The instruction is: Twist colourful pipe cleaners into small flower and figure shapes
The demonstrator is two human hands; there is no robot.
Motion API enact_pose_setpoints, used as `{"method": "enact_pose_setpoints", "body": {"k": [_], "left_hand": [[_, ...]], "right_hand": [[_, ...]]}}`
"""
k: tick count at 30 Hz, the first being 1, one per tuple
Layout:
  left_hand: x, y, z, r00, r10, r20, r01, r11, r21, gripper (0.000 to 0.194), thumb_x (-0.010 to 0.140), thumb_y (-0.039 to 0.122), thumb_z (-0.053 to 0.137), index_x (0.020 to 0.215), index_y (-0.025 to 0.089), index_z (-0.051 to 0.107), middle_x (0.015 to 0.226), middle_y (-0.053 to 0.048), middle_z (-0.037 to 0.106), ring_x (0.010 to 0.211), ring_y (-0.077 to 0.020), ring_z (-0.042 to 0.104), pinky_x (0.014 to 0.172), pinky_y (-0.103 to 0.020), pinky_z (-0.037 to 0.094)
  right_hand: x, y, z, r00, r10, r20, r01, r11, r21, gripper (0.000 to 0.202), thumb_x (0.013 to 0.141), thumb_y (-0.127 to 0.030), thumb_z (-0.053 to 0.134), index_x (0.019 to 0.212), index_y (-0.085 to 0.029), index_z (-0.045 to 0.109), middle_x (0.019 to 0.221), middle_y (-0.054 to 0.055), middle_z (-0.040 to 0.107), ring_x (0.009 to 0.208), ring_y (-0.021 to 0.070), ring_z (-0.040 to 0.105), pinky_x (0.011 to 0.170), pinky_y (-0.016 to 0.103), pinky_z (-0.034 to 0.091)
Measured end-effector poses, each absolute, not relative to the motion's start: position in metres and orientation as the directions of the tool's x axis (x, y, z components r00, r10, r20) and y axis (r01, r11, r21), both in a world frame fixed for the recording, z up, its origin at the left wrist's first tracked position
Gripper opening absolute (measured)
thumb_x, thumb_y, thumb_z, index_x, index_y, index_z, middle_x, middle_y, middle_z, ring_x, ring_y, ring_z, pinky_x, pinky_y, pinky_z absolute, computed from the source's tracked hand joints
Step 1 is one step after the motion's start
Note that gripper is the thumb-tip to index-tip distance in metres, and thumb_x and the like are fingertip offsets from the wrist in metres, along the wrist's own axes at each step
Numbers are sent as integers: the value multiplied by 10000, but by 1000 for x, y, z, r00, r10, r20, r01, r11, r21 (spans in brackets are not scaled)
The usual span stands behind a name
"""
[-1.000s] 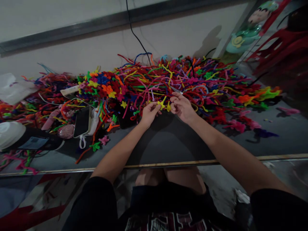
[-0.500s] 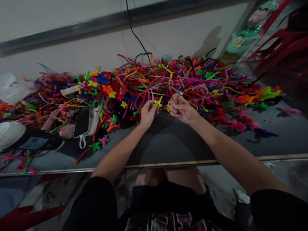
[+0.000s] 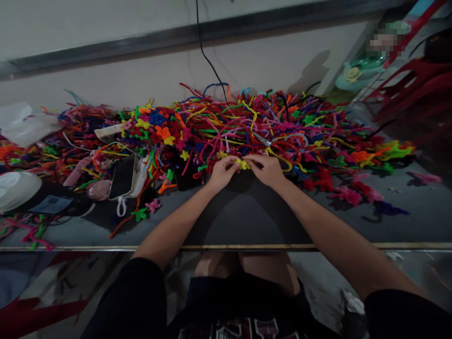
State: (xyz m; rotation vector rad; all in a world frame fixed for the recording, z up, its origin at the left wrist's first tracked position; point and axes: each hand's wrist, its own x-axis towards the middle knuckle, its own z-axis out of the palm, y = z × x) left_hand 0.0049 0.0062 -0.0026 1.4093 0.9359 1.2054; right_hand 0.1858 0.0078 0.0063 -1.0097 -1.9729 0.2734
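A small yellow pipe-cleaner flower (image 3: 243, 164) is held between my two hands, just above the front of the heap. My left hand (image 3: 224, 173) pinches its left side, thumb and finger pressed together. From the other side my right hand (image 3: 265, 168) grips it with bent fingertips. Fingers cover parts of the flower. Right behind the hands lies a tangled heap of pipe cleaners (image 3: 229, 120) in many colours. A metal tool (image 3: 262, 139), seemingly scissors or pliers, rests on the heap behind my right hand.
To the left lie a phone (image 3: 123, 177), a pink hairbrush (image 3: 99, 190), a bunch of finished flowers (image 3: 158, 127) and a black item with a white rounded top (image 3: 17, 188). Loose pink flowers (image 3: 348, 194) lie at right. The table's front edge (image 3: 247, 246) runs before my lap.
My right hand has moved left and down to the yellow flower and now grips it too. My left hand is slightly lower and keeps its pinch. The camera view has shifted slightly.
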Motion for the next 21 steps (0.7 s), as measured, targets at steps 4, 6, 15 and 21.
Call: {"method": "enact_pose_setpoints", "body": {"k": [4,6,15,21], "left_hand": [[-2,9,3,260,962,89,-224,-30,974,343,699,408,742,861,151,582,683,19,585,563,-70,557,493,-181,375],[-6,11,5,326,944,43,-275,51,960,413,644,447,780,847,153,572,687,20,578,561,-66,543,518,-191,391],[24,-45,11,113,937,330,338,-349,874,390,907,404,483,1216,171,434,676,38,554,545,-80,489,567,-214,372],[34,-69,14,630,697,343,361,-653,665,238,920,282,414,1011,190,613,671,25,616,581,-77,555,561,-187,376]], "right_hand": [[184,7,4,-260,755,601,552,627,-549,243,893,-325,519,974,-222,723,889,41,748,731,176,685,664,299,515],[182,4,5,-290,768,571,545,623,-560,248,890,-333,513,957,-215,721,874,43,744,708,171,675,640,286,501],[184,5,6,-158,818,553,704,486,-518,203,820,-299,534,811,-159,681,601,24,612,535,134,520,542,253,369],[185,1,11,-89,800,594,687,480,-545,289,857,-362,507,837,-160,712,585,25,592,529,133,508,556,259,385]]}}
